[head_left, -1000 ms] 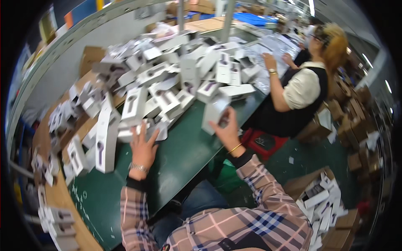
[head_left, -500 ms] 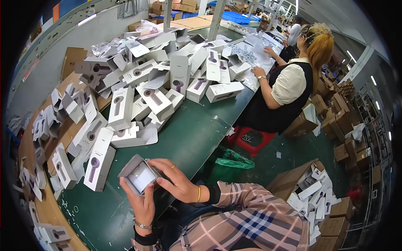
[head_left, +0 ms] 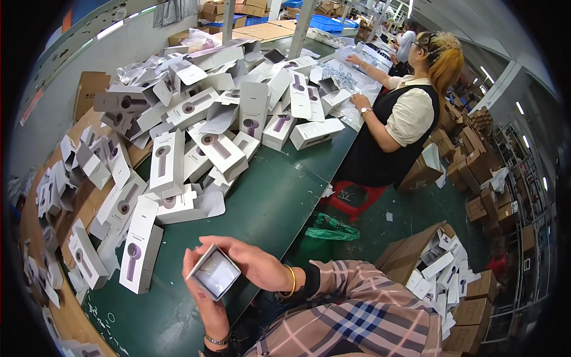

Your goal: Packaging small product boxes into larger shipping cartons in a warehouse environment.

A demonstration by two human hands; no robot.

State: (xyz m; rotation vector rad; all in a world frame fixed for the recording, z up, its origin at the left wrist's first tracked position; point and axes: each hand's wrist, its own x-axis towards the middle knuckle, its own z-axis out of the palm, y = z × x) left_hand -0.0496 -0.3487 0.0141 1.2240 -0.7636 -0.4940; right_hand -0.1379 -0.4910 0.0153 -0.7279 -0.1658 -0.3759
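Observation:
Between my two hands is a small white carton [head_left: 217, 272], its square open end turned up toward me. Its walls are grey-white inside, and something pale and shiny shows within, too unclear to name. My left hand [head_left: 202, 294] is wrapped round the carton's left side. From the right, my right hand [head_left: 254, 263] presses along the far and right sides, with some fingers hidden behind it. Closest on the table is an upright-lying white carton with a purple device picture [head_left: 140, 250], left of my left hand.
A large heap of similar white cartons [head_left: 205, 107] covers the far left of the green table [head_left: 262, 202]. A co-worker [head_left: 410, 113] sits at the table's right edge on a red stool [head_left: 354, 199]. A brown box of white cartons [head_left: 410, 253] stands on the floor at right.
The carton has tilted and moved slightly right and down. My right hand has shifted from its near rim to its far and right sides. The co-worker's far arm reaches farther forward.

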